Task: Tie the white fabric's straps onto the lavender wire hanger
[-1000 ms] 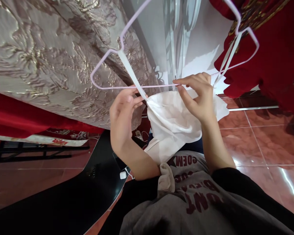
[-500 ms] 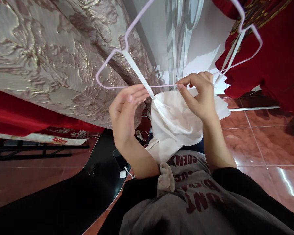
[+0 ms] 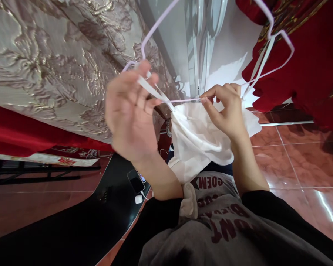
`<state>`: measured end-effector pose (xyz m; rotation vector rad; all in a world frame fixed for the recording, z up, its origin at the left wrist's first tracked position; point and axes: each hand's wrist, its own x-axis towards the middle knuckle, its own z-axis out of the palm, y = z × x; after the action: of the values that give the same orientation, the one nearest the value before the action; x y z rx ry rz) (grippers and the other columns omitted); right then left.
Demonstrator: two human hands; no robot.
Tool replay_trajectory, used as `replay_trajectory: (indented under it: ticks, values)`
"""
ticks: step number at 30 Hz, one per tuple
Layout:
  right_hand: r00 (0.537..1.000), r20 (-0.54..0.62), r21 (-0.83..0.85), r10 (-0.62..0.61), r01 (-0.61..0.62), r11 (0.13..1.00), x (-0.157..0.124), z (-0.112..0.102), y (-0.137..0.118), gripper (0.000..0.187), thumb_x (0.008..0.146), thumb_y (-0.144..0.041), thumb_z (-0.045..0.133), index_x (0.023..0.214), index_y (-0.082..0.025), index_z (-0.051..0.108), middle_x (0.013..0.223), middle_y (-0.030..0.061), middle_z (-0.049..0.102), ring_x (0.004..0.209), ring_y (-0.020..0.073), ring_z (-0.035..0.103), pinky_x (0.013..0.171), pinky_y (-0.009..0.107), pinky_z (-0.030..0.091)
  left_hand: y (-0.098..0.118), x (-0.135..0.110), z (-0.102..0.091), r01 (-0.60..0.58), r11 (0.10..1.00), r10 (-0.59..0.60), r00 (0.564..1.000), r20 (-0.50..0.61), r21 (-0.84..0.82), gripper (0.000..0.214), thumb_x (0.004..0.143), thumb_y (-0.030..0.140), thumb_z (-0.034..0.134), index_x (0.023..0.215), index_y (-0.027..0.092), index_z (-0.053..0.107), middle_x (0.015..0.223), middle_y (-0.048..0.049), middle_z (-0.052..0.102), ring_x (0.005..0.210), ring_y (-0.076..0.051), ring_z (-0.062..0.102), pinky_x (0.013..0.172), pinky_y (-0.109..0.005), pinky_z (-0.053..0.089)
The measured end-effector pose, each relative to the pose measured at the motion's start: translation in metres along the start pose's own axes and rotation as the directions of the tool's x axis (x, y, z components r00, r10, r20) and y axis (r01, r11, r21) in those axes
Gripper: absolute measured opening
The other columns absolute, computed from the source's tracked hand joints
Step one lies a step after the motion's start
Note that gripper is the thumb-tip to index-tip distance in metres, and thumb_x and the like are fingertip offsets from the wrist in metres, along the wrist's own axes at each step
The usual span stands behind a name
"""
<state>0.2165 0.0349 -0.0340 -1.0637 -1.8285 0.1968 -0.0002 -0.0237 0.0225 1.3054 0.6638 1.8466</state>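
A thin pale-pink wire hanger hangs in front of me with a white strappy garment on it. My left hand is raised at the hanger's left shoulder, fingers curled around the garment's left strap. My right hand pinches the hanger's bottom bar together with the garment's top edge. The right strap runs up to the hanger's right shoulder. The white cloth bunches below my hands, over my grey printed top.
A beige embossed curtain fills the upper left, red fabric the upper right. A black table at lower left carries a phone and a white charger. The floor is glossy red tile.
My left hand rose from beside the bunched cloth up to the hanger's left shoulder, taking hold of the strap there. The right hand kept its pinch on the bar.
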Motion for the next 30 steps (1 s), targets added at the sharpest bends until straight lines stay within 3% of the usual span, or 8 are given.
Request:
replay_trajectory:
  ticks: [5,9,13,18,20,22,24,30]
  values:
    - [1.0,-0.002,-0.008,-0.004,0.004,1.0,-0.001,-0.001,0.002,0.041,0.112,-0.06,0.053,0.094,-0.028,0.07,0.082,-0.0003,0.067,0.084,0.0202,0.061,0.115,0.054,0.046,-0.004,0.004,-0.023,-0.109,0.987,0.135,0.96,-0.246,0.116,0.04,0.116,0.043,0.038,0.117,0.037,0.077,0.152,0.0115,0.072,0.163,-0.016,0.05,0.114,-0.028,0.056]
    - [1.0,-0.009,0.011,-0.025,0.025,1.0,0.0,0.002,0.006,0.039,0.112,-0.057,0.055,0.095,-0.027,0.072,0.085,-0.0002,0.07,0.084,0.0199,0.062,0.117,0.055,0.047,-0.028,0.001,-0.04,-0.026,0.98,0.116,0.881,-0.46,0.198,0.019,0.108,0.042,0.066,0.123,0.032,0.074,0.145,0.002,0.076,0.141,-0.024,0.068,0.084,-0.028,0.061]
    - [0.998,0.042,0.026,-0.042,0.041,0.999,-0.002,-0.001,0.0,0.028,0.112,-0.048,0.058,0.11,-0.029,0.08,0.095,0.0015,0.078,0.093,0.0225,0.069,0.118,0.057,0.049,-0.043,0.003,-0.035,0.159,0.982,-0.114,0.931,-0.347,0.104,0.024,0.101,0.042,0.081,0.119,0.026,0.077,0.112,-0.0057,0.084,0.096,-0.023,0.077,0.051,-0.026,0.036]
    - [0.991,-0.061,0.095,-0.122,0.127,0.987,-0.006,-0.007,-0.009,0.023,0.108,-0.043,0.065,0.118,-0.032,0.083,0.129,0.0064,0.08,0.124,0.0304,0.074,0.113,0.059,0.059,-0.048,0.002,-0.011,0.077,0.997,-0.075,0.958,-0.278,-0.002,0.027,0.111,0.045,0.074,0.097,0.024,0.066,0.091,-0.0043,0.081,0.071,-0.016,0.072,0.044,-0.024,0.031]
    - [0.919,-0.38,0.162,-0.108,0.181,0.97,-0.004,-0.011,0.001,0.022,0.103,-0.043,0.073,0.12,-0.034,0.085,0.14,0.0081,0.075,0.124,0.0306,0.073,0.098,0.051,0.064,-0.05,0.002,-0.007,0.066,0.998,-0.065,0.962,-0.265,-0.006,0.028,0.112,0.042,0.073,0.094,0.024,0.062,0.086,-0.003,0.079,0.062,-0.013,0.066,0.044,-0.024,0.031]
    - [0.739,-0.674,0.225,-0.015,0.224,0.948,0.0,-0.018,0.018,0.029,0.096,-0.042,0.081,0.124,-0.035,0.086,0.137,0.0081,0.074,0.102,0.0242,0.074,0.081,0.044,0.062,-0.052,0.002,-0.006,0.084,0.996,-0.074,0.96,-0.27,0.025,0.028,0.111,0.044,0.071,0.093,0.025,0.061,0.086,-0.0032,0.079,0.06,-0.014,0.063,0.044,-0.025,0.031]
    - [0.66,-0.743,0.331,0.113,0.214,0.919,0.005,-0.028,0.037,0.038,0.087,-0.038,0.086,0.124,-0.034,0.087,0.127,0.0067,0.079,0.079,0.0164,0.068,0.07,0.039,0.057,-0.054,0.003,-0.006,0.118,0.991,-0.093,0.953,-0.289,0.07,0.032,0.108,0.052,0.073,0.092,0.027,0.061,0.088,-0.0038,0.079,0.06,-0.016,0.061,0.044,-0.028,0.031]
    - [0.868,-0.372,0.49,0.329,-0.118,0.864,0.011,-0.053,0.034,0.028,0.081,-0.023,0.079,0.107,-0.024,0.089,0.086,0.0062,0.078,0.063,0.0139,0.059,0.057,0.034,0.05,-0.06,0.003,-0.009,0.169,0.977,-0.12,0.941,-0.318,0.132,0.046,0.1,0.075,0.075,0.094,0.031,0.061,0.093,-0.0058,0.079,0.069,-0.024,0.068,0.052,-0.035,0.039]
